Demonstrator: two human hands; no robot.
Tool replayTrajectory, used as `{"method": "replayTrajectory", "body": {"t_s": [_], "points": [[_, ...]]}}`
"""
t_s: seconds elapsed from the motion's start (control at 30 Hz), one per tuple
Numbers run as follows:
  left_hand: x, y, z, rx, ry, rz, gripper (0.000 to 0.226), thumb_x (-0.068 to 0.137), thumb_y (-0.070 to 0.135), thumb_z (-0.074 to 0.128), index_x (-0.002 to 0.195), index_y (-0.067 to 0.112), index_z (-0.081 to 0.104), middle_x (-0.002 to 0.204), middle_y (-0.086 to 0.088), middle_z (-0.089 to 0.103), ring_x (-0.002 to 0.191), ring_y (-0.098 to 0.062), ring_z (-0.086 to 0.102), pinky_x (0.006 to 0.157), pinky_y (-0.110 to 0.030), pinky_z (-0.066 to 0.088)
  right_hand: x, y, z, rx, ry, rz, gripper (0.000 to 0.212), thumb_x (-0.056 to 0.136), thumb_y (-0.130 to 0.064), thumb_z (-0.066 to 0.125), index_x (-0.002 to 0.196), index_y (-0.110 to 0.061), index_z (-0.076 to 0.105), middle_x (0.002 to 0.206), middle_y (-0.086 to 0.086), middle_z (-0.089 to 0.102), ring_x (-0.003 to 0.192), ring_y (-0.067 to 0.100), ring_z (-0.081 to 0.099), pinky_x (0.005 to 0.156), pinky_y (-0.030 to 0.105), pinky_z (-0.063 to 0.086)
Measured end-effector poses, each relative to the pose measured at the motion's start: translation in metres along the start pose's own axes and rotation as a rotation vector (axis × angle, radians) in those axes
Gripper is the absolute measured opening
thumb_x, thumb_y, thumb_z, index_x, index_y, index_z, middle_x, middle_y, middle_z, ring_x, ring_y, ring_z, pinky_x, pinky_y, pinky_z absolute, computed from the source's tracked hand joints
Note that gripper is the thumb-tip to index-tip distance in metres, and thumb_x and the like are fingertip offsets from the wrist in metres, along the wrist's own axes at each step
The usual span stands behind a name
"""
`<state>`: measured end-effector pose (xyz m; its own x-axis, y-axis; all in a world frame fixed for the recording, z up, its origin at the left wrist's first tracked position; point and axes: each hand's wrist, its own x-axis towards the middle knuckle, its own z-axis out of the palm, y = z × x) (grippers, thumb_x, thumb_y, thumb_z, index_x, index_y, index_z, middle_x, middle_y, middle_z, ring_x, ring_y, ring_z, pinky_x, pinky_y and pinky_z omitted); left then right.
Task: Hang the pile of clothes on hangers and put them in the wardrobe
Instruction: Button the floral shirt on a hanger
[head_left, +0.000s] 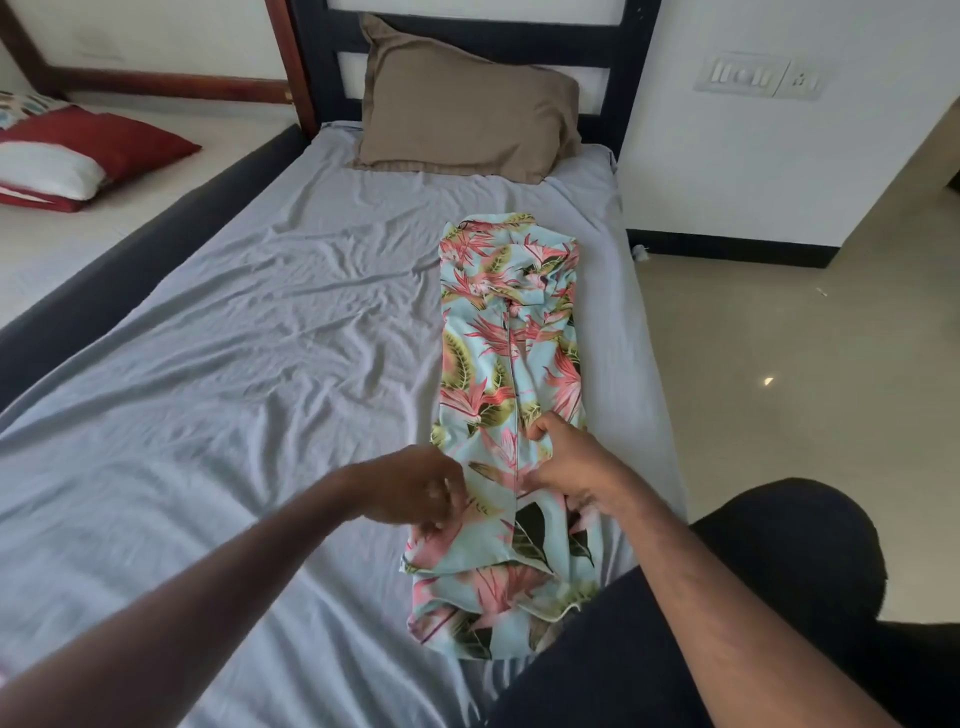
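A floral garment (506, 364), light blue with pink and green leaves, lies lengthwise on the right side of the bed (234, 364), folded narrow with its collar towards the pillow. My left hand (415, 491) pinches the cloth at the garment's left edge near its lower part. My right hand (563, 457) grips the fabric just right of the centre seam, fingers curled into it. No hanger and no wardrobe are in view.
A brown pillow (467, 104) leans on the dark headboard. A second bed with a red and white cushion (78, 156) lies to the left. My dark-clothed knee (779, 571) is at the bed's right edge, with tiled floor (779, 364) beyond.
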<state>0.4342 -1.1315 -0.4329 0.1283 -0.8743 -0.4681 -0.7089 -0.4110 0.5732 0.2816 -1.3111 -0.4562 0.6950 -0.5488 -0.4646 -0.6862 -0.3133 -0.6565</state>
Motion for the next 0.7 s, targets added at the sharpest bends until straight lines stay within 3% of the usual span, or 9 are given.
{"method": "replayTrajectory", "body": {"t_s": [0.03, 0.1, 0.2, 0.3, 0.4, 0.5, 0.6, 0.7], "points": [[-0.002, -0.006, 0.01, 0.108, 0.083, 0.028, 0.011, 0.087, 0.017, 0.07, 0.097, 0.02, 0.07, 0.089, 0.005, 0.074, 0.079, -0.01, 0.071, 0.075, -0.023, 0.056, -0.005, 0.002, 0.002, -0.014, -0.019, 0.001, 0.059, 0.079, -0.014, 0.082, 0.122, -0.027, 0.044, 0.107, 0.002, 0.057, 0.079, 0.019, 0.062, 0.052, 0.029, 0.051], [-0.01, -0.012, 0.034, 0.223, 0.2, 0.057, 0.026, 0.081, 0.038, 0.078, 0.099, 0.023, 0.068, 0.092, 0.012, 0.068, 0.08, -0.007, 0.063, 0.072, -0.024, 0.052, -0.011, 0.005, 0.007, -0.057, -0.029, -0.02, 0.063, 0.08, -0.006, 0.079, 0.123, -0.03, 0.04, 0.104, 0.007, 0.057, 0.076, 0.019, 0.062, 0.054, 0.032, 0.053], [-0.022, -0.022, 0.058, 0.37, 0.34, 0.024, 0.052, 0.073, 0.067, 0.072, 0.11, 0.032, 0.061, 0.104, 0.015, 0.056, 0.091, -0.008, 0.055, 0.072, -0.03, 0.049, -0.015, 0.012, 0.009, -0.069, 0.016, -0.082, 0.061, 0.078, -0.001, 0.078, 0.119, -0.031, 0.043, 0.105, 0.003, 0.057, 0.074, 0.018, 0.063, 0.055, 0.03, 0.05], [-0.031, -0.037, 0.07, 0.386, 0.464, 0.081, 0.063, 0.066, 0.081, 0.06, 0.108, 0.033, 0.063, 0.1, 0.014, 0.056, 0.09, -0.012, 0.055, 0.067, -0.03, 0.042, -0.017, 0.019, 0.011, -0.045, 0.067, -0.128, 0.047, 0.077, -0.004, 0.078, 0.11, -0.027, 0.053, 0.109, -0.001, 0.06, 0.075, 0.016, 0.064, 0.055, 0.025, 0.047], [-0.041, -0.043, 0.083, 0.421, 0.515, 0.134, 0.05, 0.074, 0.07, 0.06, 0.105, 0.032, 0.066, 0.095, 0.014, 0.058, 0.089, -0.014, 0.058, 0.065, -0.029, 0.043, -0.022, 0.022, 0.017, -0.174, 0.196, -0.195, 0.03, 0.078, -0.016, 0.08, 0.103, -0.022, 0.063, 0.112, 0.0, 0.061, 0.098, 0.02, 0.063, 0.069, 0.027, 0.047], [-0.049, -0.044, 0.092, 0.42, 0.662, 0.235, 0.023, 0.08, 0.046, 0.064, 0.095, 0.029, 0.067, 0.086, 0.013, 0.061, 0.077, -0.016, 0.062, 0.056, -0.031, 0.049, -0.033, 0.019, 0.02, -0.415, 0.303, -0.359, 0.033, 0.077, -0.043, 0.083, 0.101, -0.028, 0.066, 0.119, -0.002, 0.053, 0.111, 0.02, 0.056, 0.091, 0.04, 0.048], [-0.051, -0.044, 0.099, 0.425, 0.74, 0.264, 0.016, 0.084, 0.031, 0.058, 0.089, 0.023, 0.071, 0.082, 0.008, 0.066, 0.072, -0.018, 0.064, 0.053, -0.032, 0.053, -0.05, 0.009, 0.023, -0.459, 0.031, -0.506, 0.036, 0.073, -0.055, 0.083, 0.096, -0.033, 0.067, 0.111, -0.011, 0.06, 0.107, 0.01, 0.056, 0.102, 0.047, 0.041], [-0.052, -0.042, 0.102, 0.462, 0.795, 0.3, 0.02, 0.087, 0.026, 0.053, 0.087, 0.018, 0.071, 0.079, 0.005, 0.065, 0.07, -0.02, 0.063, 0.056, -0.035, 0.053, -0.061, 0.004, 0.04, -0.647, -0.086, -0.552, 0.034, 0.078, -0.041, 0.082, 0.107, -0.03, 0.066, 0.1, -0.013, 0.061, 0.098, 0.011, 0.057, 0.101, 0.048, 0.035]]}}
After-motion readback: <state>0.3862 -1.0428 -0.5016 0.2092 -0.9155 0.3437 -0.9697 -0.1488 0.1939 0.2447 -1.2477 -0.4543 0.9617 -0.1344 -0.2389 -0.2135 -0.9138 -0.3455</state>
